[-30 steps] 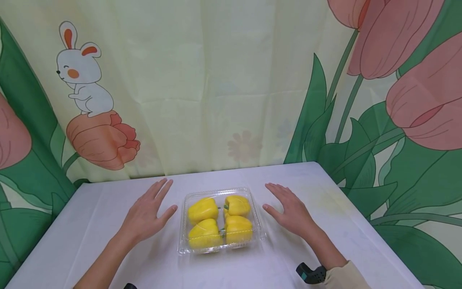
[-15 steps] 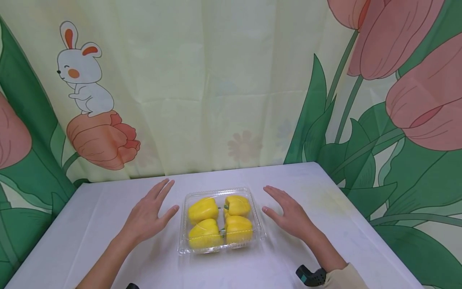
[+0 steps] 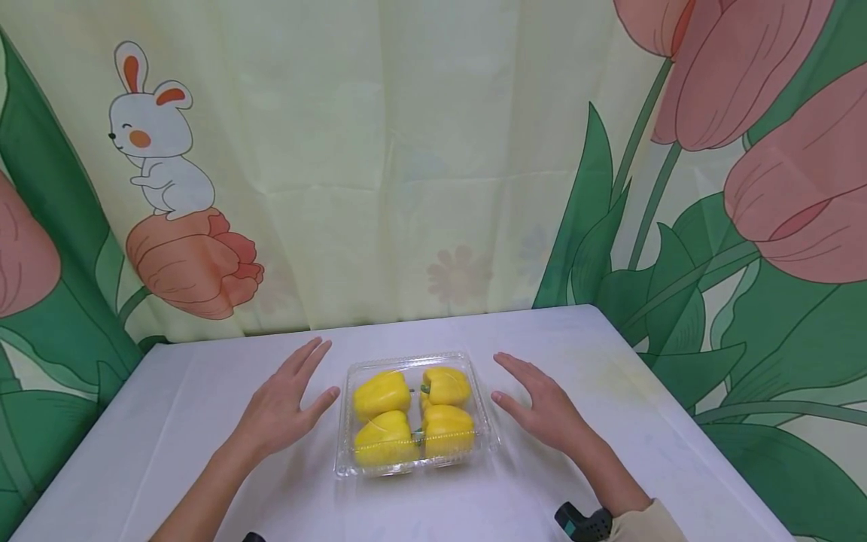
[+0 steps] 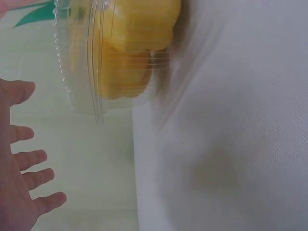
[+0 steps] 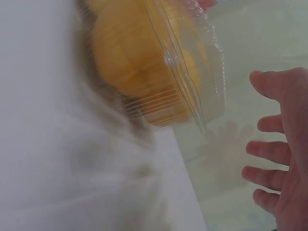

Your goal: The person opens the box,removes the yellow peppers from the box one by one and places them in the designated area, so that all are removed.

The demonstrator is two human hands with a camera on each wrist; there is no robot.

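A clear plastic clamshell box (image 3: 416, 365) rests on the white table, its lid looking closed. Inside lie several yellow bell peppers (image 3: 381, 396), laid out in two rows. My left hand (image 3: 281, 403) hovers to the left of the box, fingers extended and thumb spread, touching nothing. On the other side, my right hand (image 3: 542, 403) is held apart from the box in the same way. Both wrist views show spread fingers beside the box's wall, with a gap between hand and plastic.
The white cloth-covered table (image 3: 406, 512) ends at a back edge close behind the box. Behind it hangs a curtain (image 3: 325, 188) printed with a rabbit and tulips. A black wrist device (image 3: 584, 522) sits near the right sleeve.
My left hand has drifted slightly right, toward the box. My right hand has shifted a little left and nearer to me. The box and peppers have stayed put.
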